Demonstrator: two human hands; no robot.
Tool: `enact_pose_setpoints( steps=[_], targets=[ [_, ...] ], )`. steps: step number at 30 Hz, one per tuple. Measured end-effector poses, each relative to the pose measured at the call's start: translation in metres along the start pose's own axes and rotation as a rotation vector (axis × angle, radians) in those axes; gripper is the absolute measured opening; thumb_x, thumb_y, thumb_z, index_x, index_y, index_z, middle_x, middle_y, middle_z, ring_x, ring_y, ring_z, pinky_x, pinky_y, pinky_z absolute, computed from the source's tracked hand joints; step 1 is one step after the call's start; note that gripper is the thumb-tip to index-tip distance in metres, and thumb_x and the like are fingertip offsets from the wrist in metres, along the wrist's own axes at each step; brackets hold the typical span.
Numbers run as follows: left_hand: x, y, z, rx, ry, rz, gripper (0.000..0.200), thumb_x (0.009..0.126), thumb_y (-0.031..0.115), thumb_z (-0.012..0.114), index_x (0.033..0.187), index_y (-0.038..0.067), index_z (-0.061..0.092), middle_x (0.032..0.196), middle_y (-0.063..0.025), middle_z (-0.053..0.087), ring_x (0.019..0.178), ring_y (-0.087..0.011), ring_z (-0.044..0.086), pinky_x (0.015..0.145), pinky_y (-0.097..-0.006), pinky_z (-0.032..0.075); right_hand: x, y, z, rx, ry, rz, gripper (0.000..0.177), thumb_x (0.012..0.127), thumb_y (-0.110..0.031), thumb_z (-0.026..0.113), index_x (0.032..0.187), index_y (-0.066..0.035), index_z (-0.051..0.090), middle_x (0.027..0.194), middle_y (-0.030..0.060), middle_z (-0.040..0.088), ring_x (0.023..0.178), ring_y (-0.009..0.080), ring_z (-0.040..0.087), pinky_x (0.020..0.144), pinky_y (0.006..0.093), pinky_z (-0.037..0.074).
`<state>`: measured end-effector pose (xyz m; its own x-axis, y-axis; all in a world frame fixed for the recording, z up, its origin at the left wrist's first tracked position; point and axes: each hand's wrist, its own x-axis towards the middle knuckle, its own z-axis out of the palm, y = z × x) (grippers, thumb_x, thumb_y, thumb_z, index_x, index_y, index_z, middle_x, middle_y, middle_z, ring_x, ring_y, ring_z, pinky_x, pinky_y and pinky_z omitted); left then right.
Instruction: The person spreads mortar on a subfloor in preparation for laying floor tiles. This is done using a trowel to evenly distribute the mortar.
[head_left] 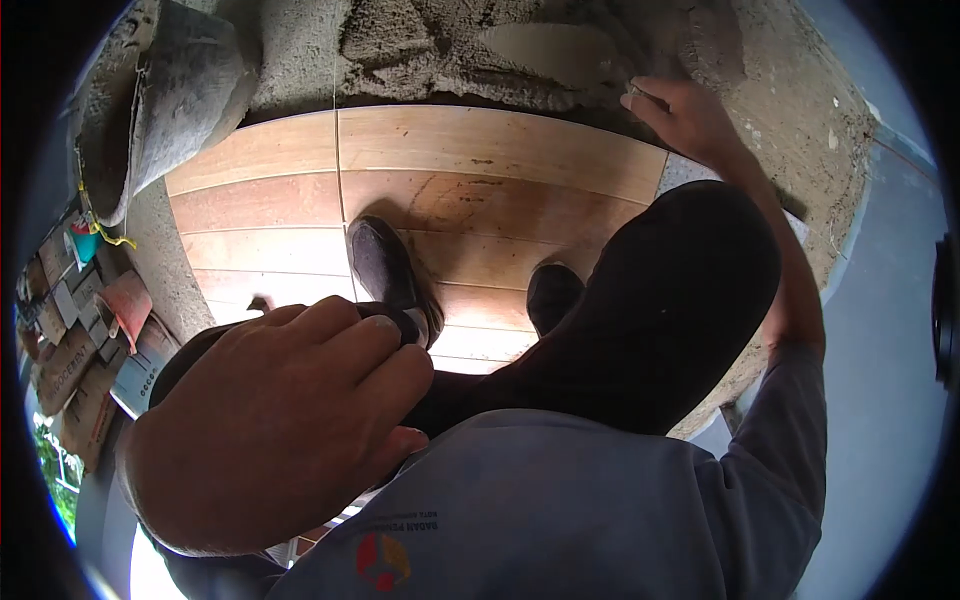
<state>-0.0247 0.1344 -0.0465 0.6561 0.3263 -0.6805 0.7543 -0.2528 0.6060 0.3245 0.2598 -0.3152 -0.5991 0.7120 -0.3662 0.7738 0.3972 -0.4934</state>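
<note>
My left hand [290,420] is close to the camera over my left knee, back of the hand up, its fingers curled in. Nothing shows in it, though the palm is hidden. Farther out, my right hand [685,115] reaches to the edge of the wet mortar [390,50], its fingers closed. Left of it lies a smooth, mortar-coated trowel blade [550,52]; the handle is hidden by the fingers. Between the mortar and my body are wood-look floor tiles [470,200], with dark smears on them.
A grey mortar-stained bucket [190,90] lies tipped at the upper left. Beyond the tiles on the left are cement bags [75,370] and a reddish scoop-like piece [127,305]. My shoes [385,265] stand on the tiles. A pale blue-grey wall [885,330] bounds the right side.
</note>
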Motion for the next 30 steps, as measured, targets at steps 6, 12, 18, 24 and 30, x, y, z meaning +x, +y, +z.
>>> enact_pose_setpoints(
  steps=[6,12,18,24,30],
  targets=[
    [-0.006,-0.002,0.004,0.013,0.028,0.048,0.045,0.080,0.035,0.077,0.109,0.005,0.062,0.098,-0.0088,0.063,0.094,-0.0268,0.062,0.081,-0.0381,0.053,0.047,-0.014,-0.007,-0.126,-0.253,-0.118,0.035,0.097,-0.037,0.062,0.108,-0.005,0.072,0.081,0.0184,0.068,0.075,0.0368,0.066,0.070,0.0454,0.050],
    [-0.013,-0.001,0.011,0.008,0.045,0.052,0.041,0.080,0.034,0.077,0.105,0.006,0.061,0.096,-0.0079,0.062,0.092,-0.0257,0.061,0.081,-0.0375,0.053,0.111,-0.037,0.005,-0.082,-0.158,-0.394,0.036,0.097,-0.038,0.060,0.107,-0.005,0.072,0.085,0.0198,0.068,0.081,0.0370,0.066,0.075,0.0453,0.051],
    [-0.024,-0.002,0.014,0.062,-0.025,0.105,0.036,0.079,0.031,0.077,0.101,0.007,0.061,0.092,-0.0065,0.059,0.088,-0.0238,0.060,0.078,-0.0353,0.053,0.125,-0.043,-0.002,-0.086,-0.058,-0.404,0.033,0.096,-0.035,0.060,0.094,-0.003,0.069,0.075,0.0192,0.065,0.075,0.0386,0.065,0.072,0.0478,0.051],
    [-0.027,-0.008,0.013,0.024,0.116,0.117,0.032,0.079,0.030,0.076,0.095,0.007,0.061,0.089,-0.0054,0.059,0.086,-0.0210,0.060,0.076,-0.0338,0.053,0.124,-0.077,-0.002,-0.070,0.013,-0.361,0.033,0.093,-0.032,0.063,0.083,-0.001,0.066,0.071,0.0208,0.062,0.071,0.0412,0.062,0.068,0.0495,0.049],
    [-0.032,-0.009,0.014,0.041,-0.013,0.123,0.029,0.084,0.031,0.073,0.095,0.007,0.061,0.089,-0.0058,0.060,0.085,-0.0205,0.060,0.076,-0.0324,0.053,0.135,-0.088,0.022,-0.107,-0.058,-0.386,0.030,0.091,-0.031,0.063,0.083,-0.002,0.067,0.074,0.0214,0.064,0.073,0.0417,0.063,0.069,0.0498,0.050]
  ],
)
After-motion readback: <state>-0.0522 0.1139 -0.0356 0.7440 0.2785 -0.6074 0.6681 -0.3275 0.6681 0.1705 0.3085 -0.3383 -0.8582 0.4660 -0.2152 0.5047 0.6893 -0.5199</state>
